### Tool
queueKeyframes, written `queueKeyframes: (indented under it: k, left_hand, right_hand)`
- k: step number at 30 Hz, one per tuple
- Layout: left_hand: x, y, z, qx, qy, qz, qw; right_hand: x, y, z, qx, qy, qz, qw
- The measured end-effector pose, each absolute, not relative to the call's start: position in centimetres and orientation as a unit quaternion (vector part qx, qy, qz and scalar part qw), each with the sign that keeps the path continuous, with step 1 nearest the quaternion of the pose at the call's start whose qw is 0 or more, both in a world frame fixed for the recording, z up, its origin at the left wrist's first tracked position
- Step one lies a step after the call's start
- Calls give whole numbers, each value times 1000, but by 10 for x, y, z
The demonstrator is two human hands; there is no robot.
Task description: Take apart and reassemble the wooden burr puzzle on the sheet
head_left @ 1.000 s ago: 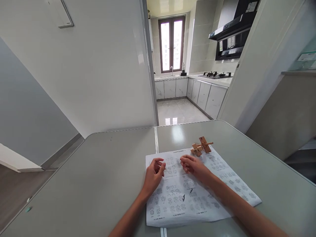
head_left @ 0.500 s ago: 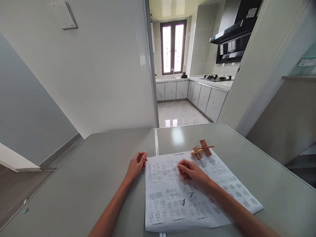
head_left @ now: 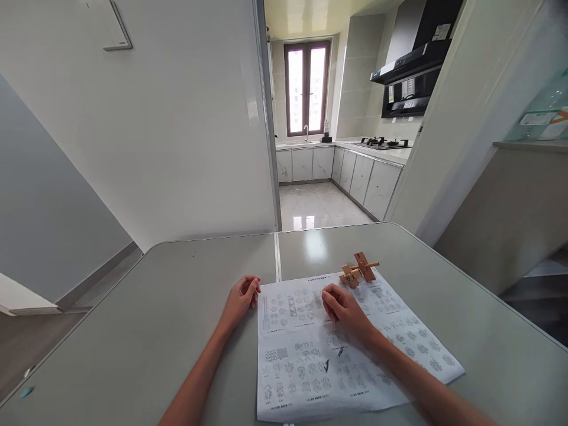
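Note:
A large printed sheet point(head_left: 288, 340) covered in small line diagrams lies on the table, with two dark check-like marks near its middle. My right hand point(head_left: 344, 309) is closed over the upper middle of the sheet, its fingers curled in and nothing visible in them. Beside the sheet's upper left edge rests my left hand point(head_left: 242, 299), its fingers loosely folded with no object showing. At the sheet's top right stands a small wooden puzzle assembly point(head_left: 359, 270) of crossed flat pieces and a thin rod; neither hand touches it.
The grey table point(head_left: 177, 331) has a seam running through its middle. A small teal item point(head_left: 27, 391) lies near its left edge. Past the far edge are a white wall point(head_left: 186, 130) and a doorway into a kitchen with a gas stove point(head_left: 385, 143).
My right hand has drawn slightly rightward over the sheet, and its fingers have curled in more. The whole view has shifted a little. My left hand and the wooden assembly stay put.

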State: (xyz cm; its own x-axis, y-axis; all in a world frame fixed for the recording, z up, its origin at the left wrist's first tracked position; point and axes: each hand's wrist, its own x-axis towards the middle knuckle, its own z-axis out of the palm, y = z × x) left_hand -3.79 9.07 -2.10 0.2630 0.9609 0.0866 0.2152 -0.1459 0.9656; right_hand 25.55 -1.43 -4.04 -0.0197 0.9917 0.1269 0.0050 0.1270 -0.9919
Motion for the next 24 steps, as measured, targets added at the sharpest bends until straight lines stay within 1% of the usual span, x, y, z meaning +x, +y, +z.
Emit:
queueKeyframes:
  k: [14,24]
  left_hand:
    - [-40,93,-25,654,453,398,457]
    - [-38,91,-23,653,453,391,464]
  right_hand:
    - [253,-15,-41,-495,-539,464,499]
    - [253,-13,-50,-537,-551,413,487]
